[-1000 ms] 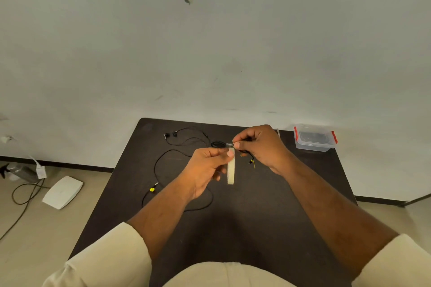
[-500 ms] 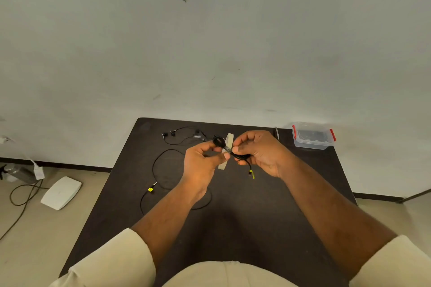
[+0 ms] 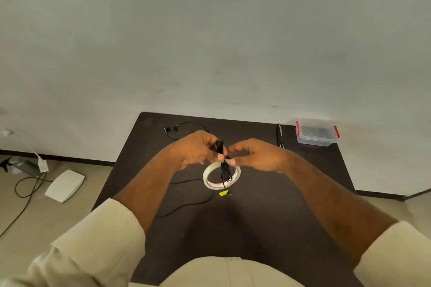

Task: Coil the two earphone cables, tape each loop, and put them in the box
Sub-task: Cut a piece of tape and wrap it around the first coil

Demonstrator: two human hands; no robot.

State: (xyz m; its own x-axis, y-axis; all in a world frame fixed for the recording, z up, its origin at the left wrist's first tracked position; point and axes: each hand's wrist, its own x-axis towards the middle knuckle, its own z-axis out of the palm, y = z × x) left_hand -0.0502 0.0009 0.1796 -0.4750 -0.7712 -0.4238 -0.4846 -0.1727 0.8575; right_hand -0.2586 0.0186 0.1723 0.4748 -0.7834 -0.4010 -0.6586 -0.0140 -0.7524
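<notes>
My left hand (image 3: 196, 150) pinches a coiled black earphone cable (image 3: 224, 170) near its top. The bundle hangs straight down, and its yellow plug (image 3: 223, 193) dangles below. My right hand (image 3: 258, 155) holds the top edge of a whitish tape roll (image 3: 208, 176) with its fingertips, right beside the coil. The roll hangs face-on behind the bundle. A second black earphone cable (image 3: 186, 204) lies loose on the dark table (image 3: 268, 216), its earbuds (image 3: 170, 128) near the far edge. The clear box with red clips (image 3: 314, 134) stands at the table's far right corner.
A thin dark tool (image 3: 280, 135) lies just left of the box. On the floor to the left are a white flat device (image 3: 65, 185), a dark cord (image 3: 23, 196) and a spray bottle (image 3: 21, 165). A plain wall rises behind the table.
The coil has swung from lying across between both hands to hanging upright from my left hand. The tape roll has dropped lower and turned face-on. Both hands have shifted slightly right.
</notes>
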